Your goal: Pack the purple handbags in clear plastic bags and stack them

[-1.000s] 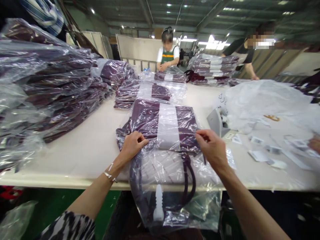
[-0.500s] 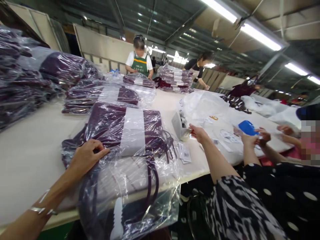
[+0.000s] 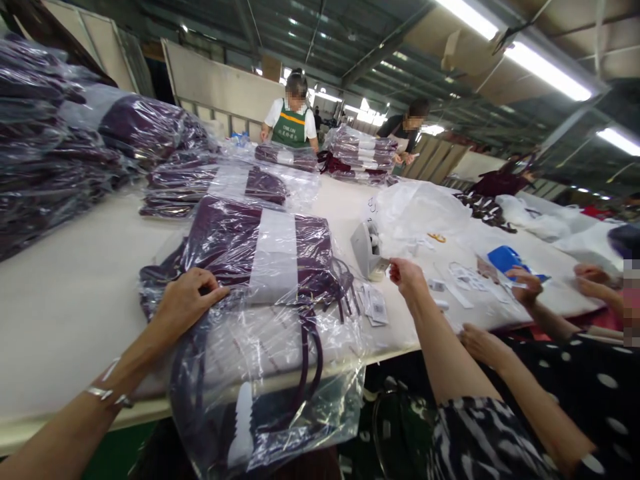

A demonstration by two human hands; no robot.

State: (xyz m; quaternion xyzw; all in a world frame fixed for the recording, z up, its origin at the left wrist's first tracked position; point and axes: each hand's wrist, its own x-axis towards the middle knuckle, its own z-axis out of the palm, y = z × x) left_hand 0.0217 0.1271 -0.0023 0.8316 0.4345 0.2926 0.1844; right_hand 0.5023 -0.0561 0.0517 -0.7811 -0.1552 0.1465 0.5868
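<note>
A dark purple handbag lies on the table inside a clear plastic bag, with a white paper band round it. The plastic's loose end and the bag's thin straps hang over the front edge. My left hand pinches the plastic at the handbag's lower left. To the right stands a pale tape dispenser with rolls in it. My right hand is at its front with thumb and finger pinched together, on what seems a thin end of tape, hard to see. Printed cards lie just below the dispenser.
Wrapped purple bags are piled at the left and in a lower stack behind. A co-worker's hand is by a blue tool at the right. White plastic sheeting and a person in a green apron are farther back.
The view has turned, so everything sits farther right. My right hand has drawn slightly away from the dispenser. The co-worker's nearer hand has left the blue tool and dropped to the table edge.
</note>
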